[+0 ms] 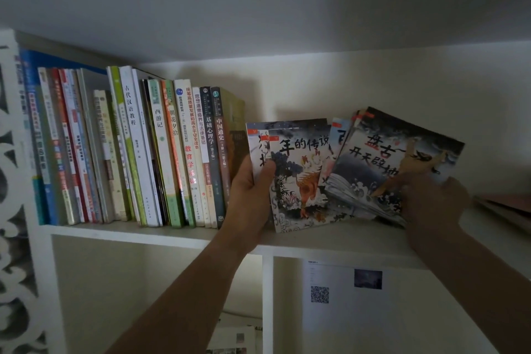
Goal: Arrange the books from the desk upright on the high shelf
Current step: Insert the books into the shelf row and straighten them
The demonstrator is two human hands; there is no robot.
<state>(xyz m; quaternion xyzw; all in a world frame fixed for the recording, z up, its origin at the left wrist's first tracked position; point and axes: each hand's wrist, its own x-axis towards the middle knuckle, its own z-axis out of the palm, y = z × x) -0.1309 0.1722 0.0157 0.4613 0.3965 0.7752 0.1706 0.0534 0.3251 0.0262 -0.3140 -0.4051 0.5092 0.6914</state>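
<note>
A row of upright books (138, 152) fills the left half of the high white shelf (172, 234). To its right, several thin picture books stand fanned out on the shelf. My left hand (253, 190) grips the left edge of the front picture book with the orange beast cover (301, 178), thumb on its cover. My right hand (434, 201) holds the lower right corner of the tilted dark picture book (388, 158), which leans to the right over the others.
A flat reddish book (505, 204) lies on the shelf at the far right. Below the shelf, a vertical divider (267, 302) splits two cubbies; a sheet with a QR code (344, 290) hangs in the right one. A white carved panel (14, 210) borders the left.
</note>
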